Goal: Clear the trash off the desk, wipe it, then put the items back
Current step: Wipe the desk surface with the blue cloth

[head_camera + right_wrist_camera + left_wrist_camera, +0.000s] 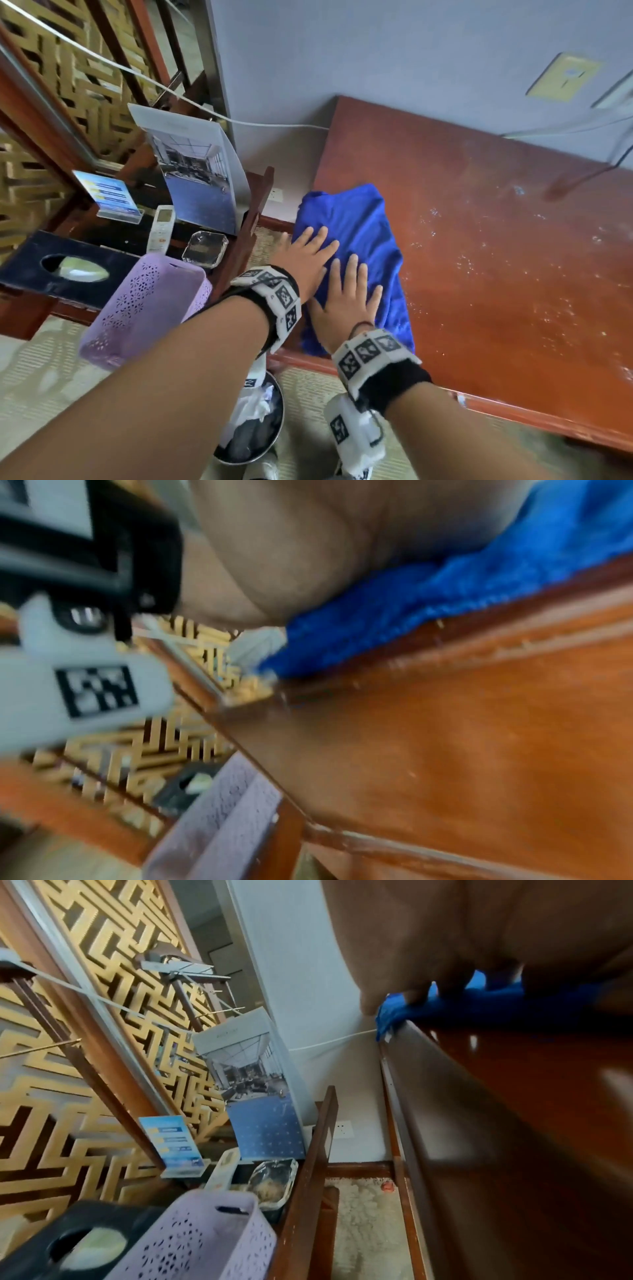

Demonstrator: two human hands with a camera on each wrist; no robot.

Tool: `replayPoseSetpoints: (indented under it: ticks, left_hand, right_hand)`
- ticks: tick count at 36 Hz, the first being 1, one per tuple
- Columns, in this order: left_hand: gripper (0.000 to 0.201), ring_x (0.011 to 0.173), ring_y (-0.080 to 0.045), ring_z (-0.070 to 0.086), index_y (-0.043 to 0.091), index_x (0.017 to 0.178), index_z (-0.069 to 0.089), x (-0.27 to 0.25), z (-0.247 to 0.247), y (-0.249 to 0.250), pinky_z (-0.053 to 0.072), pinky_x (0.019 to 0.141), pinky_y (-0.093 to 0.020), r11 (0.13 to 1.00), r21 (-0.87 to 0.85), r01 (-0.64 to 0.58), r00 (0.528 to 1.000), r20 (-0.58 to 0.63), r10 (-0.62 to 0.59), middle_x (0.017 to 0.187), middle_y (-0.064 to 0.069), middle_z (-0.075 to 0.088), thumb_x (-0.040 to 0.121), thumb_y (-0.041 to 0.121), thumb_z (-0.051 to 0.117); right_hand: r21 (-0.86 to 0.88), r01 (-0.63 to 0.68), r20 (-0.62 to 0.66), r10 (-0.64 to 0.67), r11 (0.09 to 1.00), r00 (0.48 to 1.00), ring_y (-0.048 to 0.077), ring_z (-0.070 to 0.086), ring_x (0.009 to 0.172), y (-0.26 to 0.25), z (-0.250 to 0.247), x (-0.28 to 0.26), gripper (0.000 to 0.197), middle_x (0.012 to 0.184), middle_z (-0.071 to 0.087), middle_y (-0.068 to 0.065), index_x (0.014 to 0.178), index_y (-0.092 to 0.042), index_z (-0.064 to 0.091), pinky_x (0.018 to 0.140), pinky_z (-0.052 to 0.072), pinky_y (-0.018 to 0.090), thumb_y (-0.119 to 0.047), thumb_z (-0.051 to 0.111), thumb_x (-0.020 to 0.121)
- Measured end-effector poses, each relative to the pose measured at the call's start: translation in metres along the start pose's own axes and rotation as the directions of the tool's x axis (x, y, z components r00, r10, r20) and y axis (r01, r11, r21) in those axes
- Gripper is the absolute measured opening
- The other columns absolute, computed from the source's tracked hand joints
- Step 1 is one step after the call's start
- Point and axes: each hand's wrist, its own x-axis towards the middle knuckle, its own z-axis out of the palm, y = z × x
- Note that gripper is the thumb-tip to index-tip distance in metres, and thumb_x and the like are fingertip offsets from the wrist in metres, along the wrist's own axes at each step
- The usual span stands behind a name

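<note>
Desk point(496, 274) reddish, glossy, speckled; blue cloth point(356, 233) rumpled.

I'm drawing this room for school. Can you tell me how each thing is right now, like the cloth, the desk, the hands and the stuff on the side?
Blue cloth: spread flat on the desk's left end, under both hands.
Desk: speckled with white specks.
Left hand: fingers straight, pressing the cloth.
Right hand: fingers straight, pressing the cloth.
Purple basket: tilted on the side stand.
Tissue box: tissue showing in its slot.
Trash bin: holds crumpled trash.
</note>
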Motion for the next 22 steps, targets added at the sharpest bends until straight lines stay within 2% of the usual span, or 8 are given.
replayPoseSetpoints:
  ticks: [8, 9, 12, 14, 15, 17, 20, 22]
  left_hand:
    - [0.055, 0.147, -0.015, -0.012, 0.035, 0.151, -0.009, -0.037, 0.019, 0.005, -0.003, 0.115, -0.056, 0.996, -0.035, 0.081, 0.996, -0.022, -0.082, 0.159, 0.006, -0.018, 0.103, 0.041, 0.018]
    - [0.055, 0.147, -0.015, -0.012, 0.035, 0.15, -0.009, -0.042, 0.021, 0.006, -0.004, 0.114, -0.057, 0.996, -0.028, 0.088, 0.996, -0.025, -0.089, 0.159, 0.007, -0.019, 0.102, 0.043, 0.018]
    - [0.054, 0.148, -0.015, -0.006, 0.037, 0.15, -0.008, -0.06, 0.027, 0.013, -0.005, 0.113, -0.06, 0.994, 0.014, 0.106, 0.994, -0.029, -0.105, 0.16, 0.007, -0.015, 0.101, 0.045, 0.014]
    - [0.054, 0.146, -0.019, 0.015, 0.038, 0.151, 0.008, -0.072, 0.035, 0.02, 0.0, 0.11, -0.066, 0.994, 0.026, 0.104, 0.993, -0.067, -0.102, 0.161, 0.004, 0.004, 0.098, 0.047, 0.009]
    - [0.056, 0.138, -0.023, 0.035, 0.038, 0.148, 0.026, -0.079, 0.036, 0.024, 0.009, 0.107, -0.07, 0.994, 0.014, 0.105, 0.989, -0.107, -0.103, 0.157, 0.001, 0.026, 0.094, 0.047, 0.011]
    - [0.054, 0.101, -0.027, 0.063, 0.03, 0.125, 0.062, -0.087, 0.037, 0.029, 0.029, 0.098, -0.07, 0.997, -0.037, 0.067, 0.981, -0.182, -0.072, 0.124, -0.002, 0.063, 0.088, 0.043, 0.024]
    - [0.037, 0.075, -0.024, 0.062, 0.027, 0.097, 0.07, -0.081, 0.031, 0.028, 0.041, 0.093, -0.06, 0.998, -0.055, -0.005, 0.93, -0.366, -0.015, 0.087, 0.002, 0.063, 0.087, 0.034, 0.035]
    - [0.025, 0.084, -0.027, 0.062, 0.023, 0.102, 0.067, -0.066, 0.025, 0.019, 0.047, 0.09, -0.052, 0.993, -0.101, -0.069, 0.887, -0.461, 0.015, 0.093, -0.001, 0.062, 0.087, 0.022, 0.047]
  right_hand:
    - [-0.138, 0.201, -0.024, -0.206, 0.97, 0.978, 0.016, -0.027, 0.141, 0.029, 0.025, -0.012, 0.081, 0.15, -0.033, -0.006, 0.147, -0.029, -0.019, 0.111, -0.021, 0.047, -0.06, -0.012, 0.072]
    - [-0.157, 0.235, -0.036, -0.243, 0.959, 0.969, 0.016, -0.021, 0.144, 0.035, 0.026, -0.015, 0.08, 0.154, -0.025, -0.005, 0.149, -0.029, -0.012, 0.112, -0.018, 0.047, -0.061, -0.005, 0.076]
    - [-0.174, 0.266, -0.044, -0.277, 0.948, 0.96, 0.019, 0.02, 0.14, 0.05, 0.02, -0.027, 0.064, 0.153, 0.03, 0.002, 0.145, -0.024, 0.03, 0.107, 0.014, 0.048, -0.055, 0.023, 0.09]
    - [-0.181, 0.29, 0.003, -0.294, 0.94, 0.956, 0.019, 0.027, 0.136, 0.062, 0.016, -0.035, 0.056, 0.149, 0.039, 0.002, 0.142, -0.025, 0.035, 0.103, 0.02, 0.047, -0.052, 0.015, 0.097]
    - [-0.186, 0.305, 0.035, -0.304, 0.934, 0.952, 0.019, 0.027, 0.137, 0.07, 0.017, -0.038, 0.057, 0.149, 0.038, 0.001, 0.142, -0.026, 0.035, 0.103, 0.02, 0.047, -0.051, 0.009, 0.098]
    - [-0.195, 0.339, 0.06, -0.334, 0.92, 0.941, 0.021, 0.024, 0.14, 0.079, 0.013, -0.044, 0.063, 0.153, 0.031, -0.001, 0.144, -0.027, 0.032, 0.107, 0.016, 0.046, -0.055, 0.002, 0.097]
    - [-0.073, 0.366, 0.051, -0.363, 0.928, 0.93, 0.014, -0.002, 0.147, 0.077, 0.001, -0.05, 0.077, 0.158, -0.001, -0.011, 0.149, -0.035, 0.019, 0.117, -0.007, 0.037, -0.07, -0.007, 0.085]
    - [0.007, 0.268, -0.045, -0.268, 0.963, 0.962, 0.013, -0.004, 0.146, 0.069, -0.005, -0.05, 0.079, 0.159, 0.0, -0.009, 0.148, -0.037, 0.021, 0.117, -0.009, 0.037, -0.064, -0.005, 0.079]
